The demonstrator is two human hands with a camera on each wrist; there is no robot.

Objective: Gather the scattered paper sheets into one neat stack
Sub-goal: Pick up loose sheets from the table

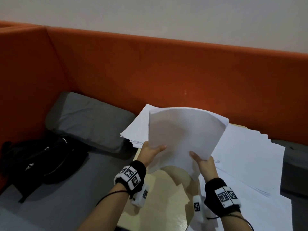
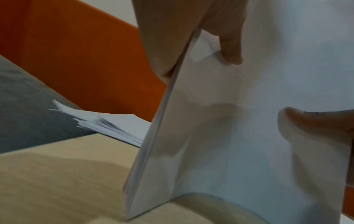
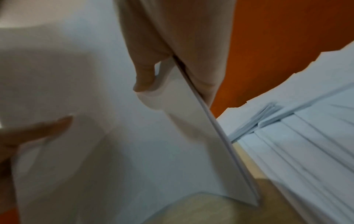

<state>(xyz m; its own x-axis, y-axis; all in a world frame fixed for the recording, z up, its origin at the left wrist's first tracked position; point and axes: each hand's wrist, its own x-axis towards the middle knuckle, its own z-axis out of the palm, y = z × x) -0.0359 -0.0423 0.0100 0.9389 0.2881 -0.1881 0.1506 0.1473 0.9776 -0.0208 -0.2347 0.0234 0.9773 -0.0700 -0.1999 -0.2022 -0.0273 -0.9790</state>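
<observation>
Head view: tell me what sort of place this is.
Probably an office lounge or booth seating nook: an orange upholstered backrest wraps a grey seat with a grey cushion, and a pale wooden table carries loose paper sheets.

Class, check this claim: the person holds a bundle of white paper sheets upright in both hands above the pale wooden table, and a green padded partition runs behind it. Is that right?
One detail is wrong: the padded partition is orange, not green, as the head view shows. The rest holds: the left hand and right hand hold the bundle of white paper sheets upright above the pale wooden table.
</observation>
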